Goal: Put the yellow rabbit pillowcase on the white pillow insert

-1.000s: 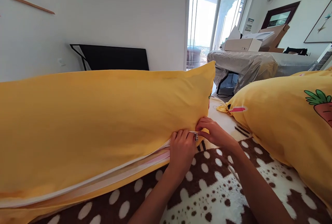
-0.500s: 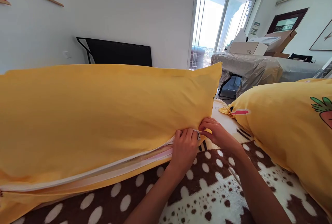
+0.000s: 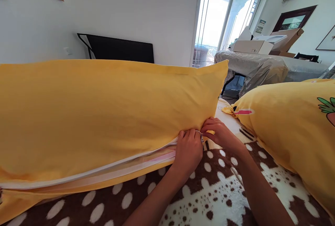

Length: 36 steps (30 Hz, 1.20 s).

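A long yellow pillowcase [image 3: 112, 107], stuffed full, lies across the bed in front of me. Along its lower edge a white zipper [image 3: 99, 170] gapes, and pale pink-white stuff shows inside. My left hand [image 3: 190, 148] is closed on the zipper edge near the pillowcase's right end. Just beside it, my right hand [image 3: 218, 132] pinches at the zipper's end by the corner, thumb and fingers nearly together. A small metal zipper slider [image 3: 201, 138] shows between the two hands; which fingers touch it is hard to make out.
A second yellow pillow [image 3: 285, 121] with a carrot print lies at the right. Beneath is a brown and white spotted blanket [image 3: 201, 201]. Beyond stand a black headboard-like panel [image 3: 120, 49], a plastic-covered piece of furniture [image 3: 251, 67] bearing boxes [image 3: 252, 46], and a glass sliding door [image 3: 222, 16].
Both hands stay at the zipper end with barely any shift. The view has moved slightly, and the left hand sits a touch nearer the right one.
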Each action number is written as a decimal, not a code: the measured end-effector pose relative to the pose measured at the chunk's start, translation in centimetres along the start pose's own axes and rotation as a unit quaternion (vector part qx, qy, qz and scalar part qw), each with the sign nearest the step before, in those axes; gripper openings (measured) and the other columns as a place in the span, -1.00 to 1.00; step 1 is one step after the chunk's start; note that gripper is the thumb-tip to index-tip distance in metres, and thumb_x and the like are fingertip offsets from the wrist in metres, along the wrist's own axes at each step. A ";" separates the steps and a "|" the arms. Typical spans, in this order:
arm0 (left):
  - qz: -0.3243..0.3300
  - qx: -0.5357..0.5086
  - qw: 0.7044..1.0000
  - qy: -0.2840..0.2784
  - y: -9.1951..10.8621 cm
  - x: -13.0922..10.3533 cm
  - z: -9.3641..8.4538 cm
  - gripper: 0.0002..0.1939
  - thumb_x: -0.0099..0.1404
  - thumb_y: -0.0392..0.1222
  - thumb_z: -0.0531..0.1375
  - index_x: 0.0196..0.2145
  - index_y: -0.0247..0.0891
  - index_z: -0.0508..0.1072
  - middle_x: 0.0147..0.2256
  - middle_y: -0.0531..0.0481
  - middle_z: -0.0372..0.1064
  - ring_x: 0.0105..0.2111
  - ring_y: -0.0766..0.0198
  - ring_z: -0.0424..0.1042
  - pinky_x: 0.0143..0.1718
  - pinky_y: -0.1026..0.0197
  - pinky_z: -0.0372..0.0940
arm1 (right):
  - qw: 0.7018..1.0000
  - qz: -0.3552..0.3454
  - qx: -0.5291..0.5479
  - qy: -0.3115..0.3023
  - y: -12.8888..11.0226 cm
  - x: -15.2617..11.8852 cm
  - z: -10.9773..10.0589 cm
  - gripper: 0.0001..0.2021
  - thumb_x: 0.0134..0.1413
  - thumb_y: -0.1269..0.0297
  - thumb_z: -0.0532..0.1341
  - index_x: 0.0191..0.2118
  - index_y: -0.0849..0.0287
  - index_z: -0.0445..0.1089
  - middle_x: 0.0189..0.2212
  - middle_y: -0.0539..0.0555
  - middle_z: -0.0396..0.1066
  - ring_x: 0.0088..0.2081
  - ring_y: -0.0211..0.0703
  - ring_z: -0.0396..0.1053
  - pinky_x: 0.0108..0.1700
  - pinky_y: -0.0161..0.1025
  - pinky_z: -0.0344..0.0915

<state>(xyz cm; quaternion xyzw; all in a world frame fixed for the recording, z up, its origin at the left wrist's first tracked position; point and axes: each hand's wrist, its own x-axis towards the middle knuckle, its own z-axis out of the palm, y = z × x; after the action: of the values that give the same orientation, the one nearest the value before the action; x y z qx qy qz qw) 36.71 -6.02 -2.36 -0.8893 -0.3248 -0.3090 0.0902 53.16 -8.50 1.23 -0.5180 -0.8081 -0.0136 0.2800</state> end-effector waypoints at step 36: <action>0.006 0.084 0.993 -0.079 0.4 0.1 -3.0 -0.73 0.12 -0.50 -0.03 -0.31 -0.37 0.40 -0.38 -0.13 0.31 -0.29 0.05 0.27 -0.28 0.02 0.07 | 1.000 0.017 -0.021 -0.009 -0.1 -0.3 0.4 -0.90 0.06 0.49 0.21 -0.35 0.15 0.41 -0.28 0.06 0.36 -0.13 -0.11 0.25 -0.09 -0.13 0.09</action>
<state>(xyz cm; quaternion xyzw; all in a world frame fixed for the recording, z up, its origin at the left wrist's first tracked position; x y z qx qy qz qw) 35.60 -7.38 0.11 -0.9022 -0.3506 -0.2086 0.1399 52.95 -8.66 0.83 -0.5380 -0.8008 -0.0213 0.2624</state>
